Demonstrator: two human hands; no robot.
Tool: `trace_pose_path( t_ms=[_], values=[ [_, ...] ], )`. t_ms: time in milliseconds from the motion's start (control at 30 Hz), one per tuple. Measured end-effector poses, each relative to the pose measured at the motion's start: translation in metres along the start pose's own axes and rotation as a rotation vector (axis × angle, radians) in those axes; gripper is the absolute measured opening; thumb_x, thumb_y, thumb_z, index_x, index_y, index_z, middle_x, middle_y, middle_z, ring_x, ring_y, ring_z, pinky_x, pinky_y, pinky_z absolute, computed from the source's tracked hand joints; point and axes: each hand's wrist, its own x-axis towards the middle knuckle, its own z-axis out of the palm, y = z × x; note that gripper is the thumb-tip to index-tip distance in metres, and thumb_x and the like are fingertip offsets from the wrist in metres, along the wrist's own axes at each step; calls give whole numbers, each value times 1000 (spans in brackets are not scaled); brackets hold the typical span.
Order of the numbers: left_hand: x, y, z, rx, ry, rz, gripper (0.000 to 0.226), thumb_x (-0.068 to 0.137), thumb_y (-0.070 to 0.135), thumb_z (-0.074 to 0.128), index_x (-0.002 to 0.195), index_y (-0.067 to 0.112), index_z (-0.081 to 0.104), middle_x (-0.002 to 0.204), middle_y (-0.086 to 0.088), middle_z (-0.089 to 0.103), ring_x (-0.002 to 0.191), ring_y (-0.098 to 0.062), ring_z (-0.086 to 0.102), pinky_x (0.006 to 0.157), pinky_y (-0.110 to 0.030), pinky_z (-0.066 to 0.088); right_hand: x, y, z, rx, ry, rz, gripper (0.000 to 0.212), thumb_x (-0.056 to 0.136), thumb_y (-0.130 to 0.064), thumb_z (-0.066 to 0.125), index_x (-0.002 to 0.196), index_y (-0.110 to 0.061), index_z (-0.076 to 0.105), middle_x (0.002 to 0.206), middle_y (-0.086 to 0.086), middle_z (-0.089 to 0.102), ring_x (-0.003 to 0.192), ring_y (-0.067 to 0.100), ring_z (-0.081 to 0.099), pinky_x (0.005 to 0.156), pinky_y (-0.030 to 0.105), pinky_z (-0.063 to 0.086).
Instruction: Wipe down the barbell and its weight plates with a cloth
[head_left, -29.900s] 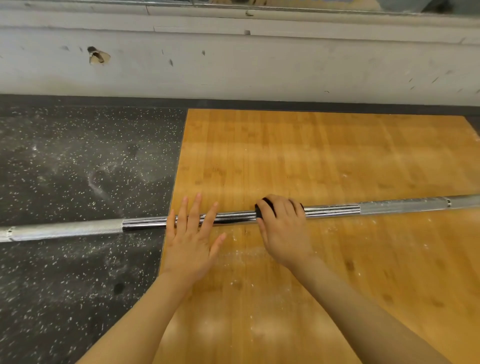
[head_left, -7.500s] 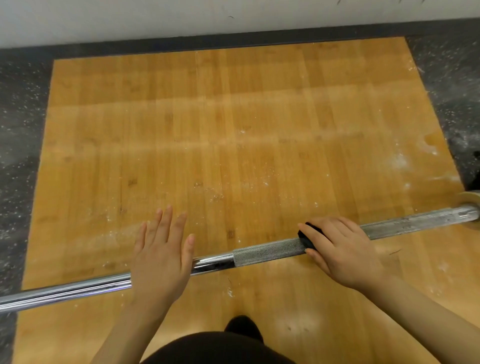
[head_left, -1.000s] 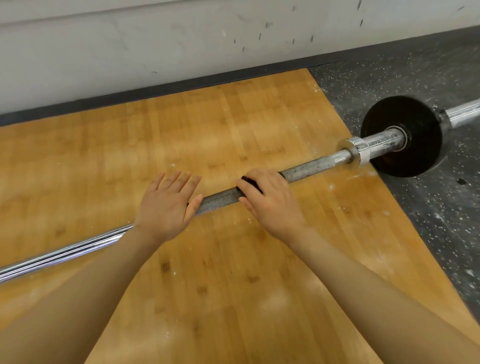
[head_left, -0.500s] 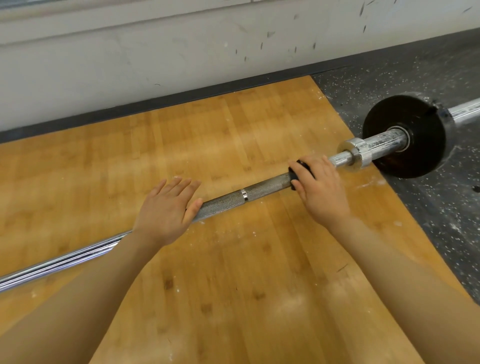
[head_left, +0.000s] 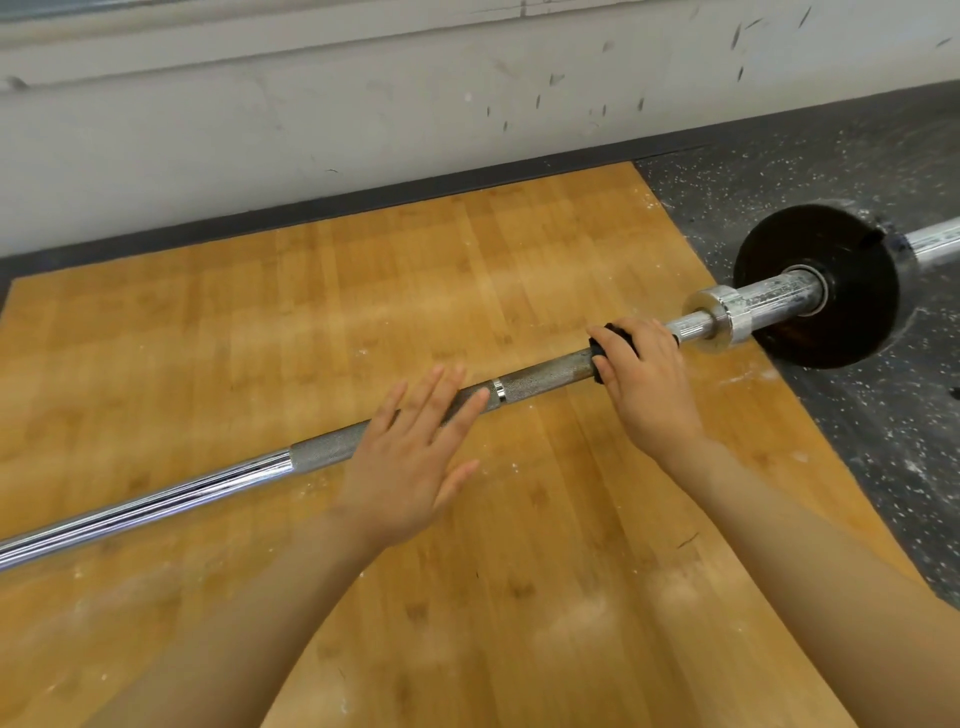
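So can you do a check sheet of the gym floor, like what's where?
Surface: wood platform, white dust patches; speckled rubber floor to its right.
Job's things: bar lies across the platform; black plate on its right end; black cloth wrapped on the bar.
Clutter: nothing seen.
Grippers: left hand flat on the bar, fingers straight; right hand grips the cloth round the bar.
Cables: nothing seen.
Surroundings: scuffed white wall, dark baseboard.
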Motion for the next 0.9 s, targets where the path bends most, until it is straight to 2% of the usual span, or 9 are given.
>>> trace_pose_path(
  t_ms=[167,333,433,567,733,833,867,900],
  values=[
    [-3,-4,10,71,-40,55,66,101,53,17,152,13,26,160,-9,20,148,-27,17,114,-47,24,2,-2,-3,-12,-32,20,34,96,-12,56,128,-2,59,120,22,56,113,41,50,101,54,39],
    [1,-12,16,96,-13,81,66,101,53,22,152,12,26,160,-9,19,148,-27,17,118,-42,19,10,-4,-8,-46,-112,35,35,99,-15,52,131,0,56,124,21,54,112,39,48,96,49,40],
    [4,-16,18,91,3,79,66,101,53,21,152,12,27,160,-10,20,148,-26,18,118,-41,18,17,-8,-11,32,-146,103,37,101,-16,47,134,0,52,130,19,49,117,35,44,93,51,46],
    [12,-23,18,87,32,79,66,101,52,20,152,11,27,159,-11,21,147,-27,20,118,-41,18,26,-20,-13,132,-79,165,39,102,-15,44,138,-1,47,134,17,44,122,32,41,92,49,49],
    [20,-30,19,81,55,64,65,101,51,21,152,11,25,160,-11,20,147,-28,20,118,-41,21,32,-33,-22,116,-44,100,38,100,-9,48,137,1,49,134,19,46,119,36,43,92,48,48],
    [26,-36,19,56,59,43,64,101,50,20,152,11,24,160,-10,20,147,-27,21,117,-41,23,32,-34,-27,43,-21,53,38,98,-8,51,135,1,50,130,19,50,116,34,46,92,31,42],
    [29,-39,19,47,56,40,64,101,51,20,152,12,24,159,-10,21,146,-27,22,117,-41,25,32,-34,-28,36,-23,45,38,98,-8,52,135,1,50,130,19,49,114,33,47,91,29,41],
    [31,-42,18,41,51,38,64,100,51,20,152,12,24,159,-10,22,146,-27,24,116,-42,27,32,-34,-29,40,-28,41,39,98,-8,52,136,2,49,130,19,49,112,34,49,90,33,45]
  ],
)
